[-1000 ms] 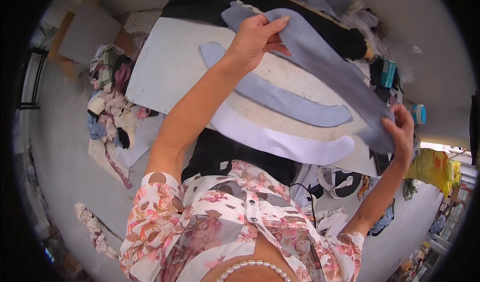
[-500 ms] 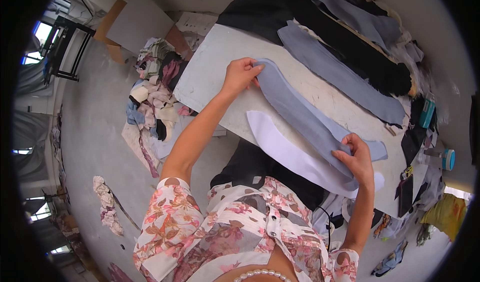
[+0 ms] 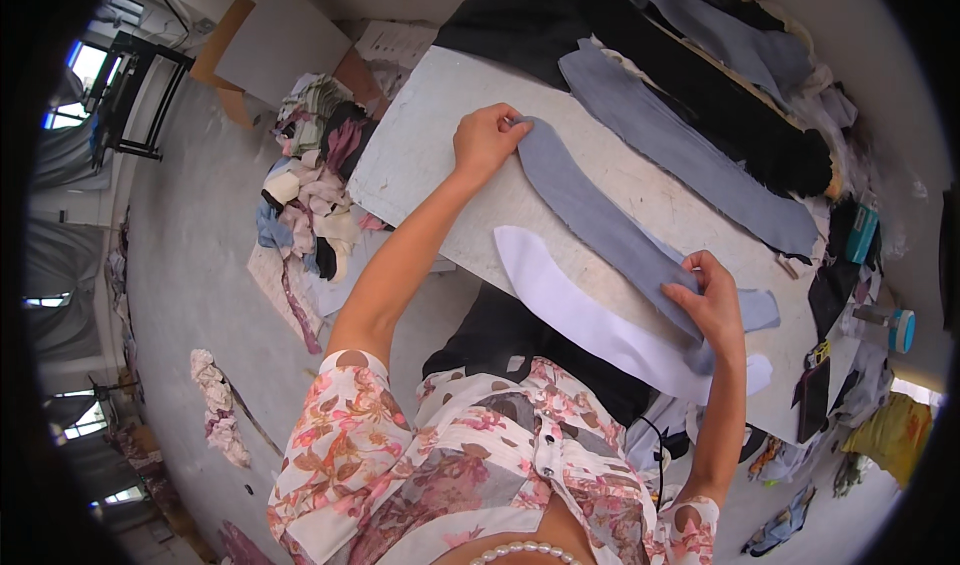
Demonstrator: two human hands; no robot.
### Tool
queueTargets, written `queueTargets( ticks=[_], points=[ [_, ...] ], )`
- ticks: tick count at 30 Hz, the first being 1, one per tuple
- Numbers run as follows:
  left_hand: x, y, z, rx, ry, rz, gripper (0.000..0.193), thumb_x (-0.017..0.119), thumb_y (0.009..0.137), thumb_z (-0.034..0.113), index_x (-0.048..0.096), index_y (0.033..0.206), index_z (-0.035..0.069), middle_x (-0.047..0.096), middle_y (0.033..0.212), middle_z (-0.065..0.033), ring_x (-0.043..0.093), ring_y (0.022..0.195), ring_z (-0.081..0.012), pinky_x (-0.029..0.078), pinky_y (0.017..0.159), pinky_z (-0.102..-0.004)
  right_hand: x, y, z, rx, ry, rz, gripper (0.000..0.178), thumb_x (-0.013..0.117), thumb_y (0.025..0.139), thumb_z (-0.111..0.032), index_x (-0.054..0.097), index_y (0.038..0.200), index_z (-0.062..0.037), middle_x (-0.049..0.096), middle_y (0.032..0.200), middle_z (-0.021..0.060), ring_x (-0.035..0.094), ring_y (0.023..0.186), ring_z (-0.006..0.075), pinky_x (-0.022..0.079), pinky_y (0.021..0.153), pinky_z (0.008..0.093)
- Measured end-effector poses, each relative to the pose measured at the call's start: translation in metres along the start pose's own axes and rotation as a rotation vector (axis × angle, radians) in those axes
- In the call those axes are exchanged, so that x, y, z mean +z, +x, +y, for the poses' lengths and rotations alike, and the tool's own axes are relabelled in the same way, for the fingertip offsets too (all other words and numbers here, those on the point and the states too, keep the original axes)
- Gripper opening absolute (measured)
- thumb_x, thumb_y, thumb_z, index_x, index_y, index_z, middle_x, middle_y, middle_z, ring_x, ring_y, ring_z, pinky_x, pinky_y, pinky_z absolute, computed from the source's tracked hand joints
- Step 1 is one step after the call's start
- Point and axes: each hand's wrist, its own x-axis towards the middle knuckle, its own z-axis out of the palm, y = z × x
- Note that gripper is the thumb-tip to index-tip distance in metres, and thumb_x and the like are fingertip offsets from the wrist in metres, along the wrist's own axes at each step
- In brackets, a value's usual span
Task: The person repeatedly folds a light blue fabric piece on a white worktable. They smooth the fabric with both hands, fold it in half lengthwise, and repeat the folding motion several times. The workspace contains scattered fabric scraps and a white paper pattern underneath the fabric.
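Note:
A long curved strip of grey-blue fabric (image 3: 590,205) stretches between my two hands above the table. My left hand (image 3: 488,143) pinches its far left end between thumb and fingers. Toward the other end, my right hand (image 3: 708,295) grips the strip's edge, and a tail of fabric shows beyond the wrist on the right. Below it lies a white curved strip (image 3: 580,315) along the table's near edge, its right part passing under my right forearm. Another grey-blue fabric piece (image 3: 690,155) rests flat farther back.
The pale table (image 3: 420,135) carries black fabric (image 3: 700,90) at the back. A phone (image 3: 813,401), a teal box (image 3: 862,230) and a blue-ended roll (image 3: 900,331) sit at the right. Fabric scraps (image 3: 310,205) are heaped left of the table; a cardboard box (image 3: 235,60) stands behind.
The held strip now looks narrower and more aligned, with less of its lower layer showing. My left hand has shifted slightly up, and my right hand slightly up and left.

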Motion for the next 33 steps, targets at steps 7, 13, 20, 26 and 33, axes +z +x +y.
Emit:
queueTargets(
  ticks=[7, 13, 20, 26, 33],
  points=[
    [0.014, -0.025, 0.026, 0.487, 0.345, 0.117, 0.040, 0.057, 0.093, 0.030, 0.057, 0.128, 0.013, 0.051, 0.134, -0.0138, 0.048, 0.123, -0.0262, 0.037, 0.102, -0.0409, -0.001, 0.002, -0.002, -0.019, -0.020, 0.009, 0.029, 0.076, 0.073, -0.006, 0.055, 0.093, -0.0034, 0.062, 0.070, 0.0033, 0.052, 0.063, 0.0081, 0.042, 0.057, 0.0252],
    [0.036, -0.034, 0.034, 0.497, 0.529, -0.196, 0.051, 0.035, 0.102, 0.041, 0.038, 0.148, 0.019, 0.022, 0.157, -0.0154, 0.011, 0.147, -0.0304, 0.004, 0.118, -0.0518, -0.007, -0.001, 0.000, -0.013, -0.036, 0.056, 0.029, 0.075, 0.073, -0.006, 0.056, 0.095, -0.0035, 0.060, 0.069, 0.0035, 0.051, 0.062, 0.0097, 0.041, 0.057, 0.0264],
    [0.036, -0.049, 0.063, 0.545, 0.595, -0.170, 0.052, 0.038, 0.101, 0.041, 0.038, 0.148, 0.019, 0.020, 0.158, -0.0139, 0.011, 0.148, -0.0284, 0.004, 0.118, -0.0526, -0.004, 0.005, 0.004, -0.006, -0.129, 0.120, 0.030, 0.075, 0.073, -0.009, 0.057, 0.096, -0.0047, 0.061, 0.069, 0.0067, 0.053, 0.062, 0.0134, 0.044, 0.059, 0.0291],
    [0.062, -0.072, 0.072, 0.733, 0.522, -0.343, 0.053, 0.041, 0.099, 0.043, 0.039, 0.147, 0.019, 0.021, 0.157, -0.0137, 0.014, 0.147, -0.0273, 0.004, 0.118, -0.0539, -0.011, -0.001, 0.000, -0.053, -0.211, 0.135, 0.031, 0.076, 0.073, -0.010, 0.058, 0.098, -0.0056, 0.061, 0.070, 0.0068, 0.053, 0.062, 0.0163, 0.044, 0.060, 0.0304],
    [0.056, -0.068, 0.071, 0.758, 0.538, -0.359, 0.052, 0.039, 0.100, 0.043, 0.038, 0.148, 0.021, 0.019, 0.158, -0.0134, 0.013, 0.147, -0.0267, 0.004, 0.118, -0.0543, -0.026, -0.003, 0.015, -0.066, -0.313, 0.229, 0.032, 0.074, 0.073, -0.009, 0.058, 0.101, -0.0070, 0.061, 0.070, 0.0068, 0.057, 0.063, 0.0211, 0.045, 0.060, 0.0333]
  ],
)
